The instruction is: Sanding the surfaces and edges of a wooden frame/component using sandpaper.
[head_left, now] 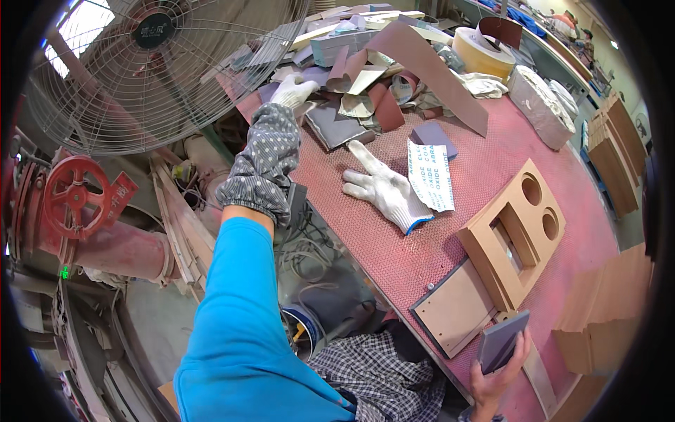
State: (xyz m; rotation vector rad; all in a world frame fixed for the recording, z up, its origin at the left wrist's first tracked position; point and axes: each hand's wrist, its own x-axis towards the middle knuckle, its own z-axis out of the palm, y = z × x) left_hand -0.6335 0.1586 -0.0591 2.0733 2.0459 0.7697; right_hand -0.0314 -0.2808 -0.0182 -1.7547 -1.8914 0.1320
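Observation:
My left hand (pixel 294 91), in a white knit glove below a dotted sleeve cover, reaches to the near left edge of a heap of sandpaper scraps (pixel 389 109). Its fingers look apart; nothing shows in them. Beside it lies a dark flat pad (pixel 336 128). My bare right hand (pixel 500 376) grips a grey sanding block (pixel 503 342) upright near the table's front edge. Just beyond the block, a brown wooden panel with two round holes and a rectangular opening (pixel 517 235) rests partly against a flat board with a dark edge (pixel 455 307).
An empty white glove (pixel 383 184) and a printed paper piece (pixel 431 176) lie mid-table on the red textured surface (pixel 330 186). A large caged fan (pixel 155 77) stands at left. Tape-like rolls (pixel 484 55) sit at the back; stacked brown panels (pixel 598 309) stand at right.

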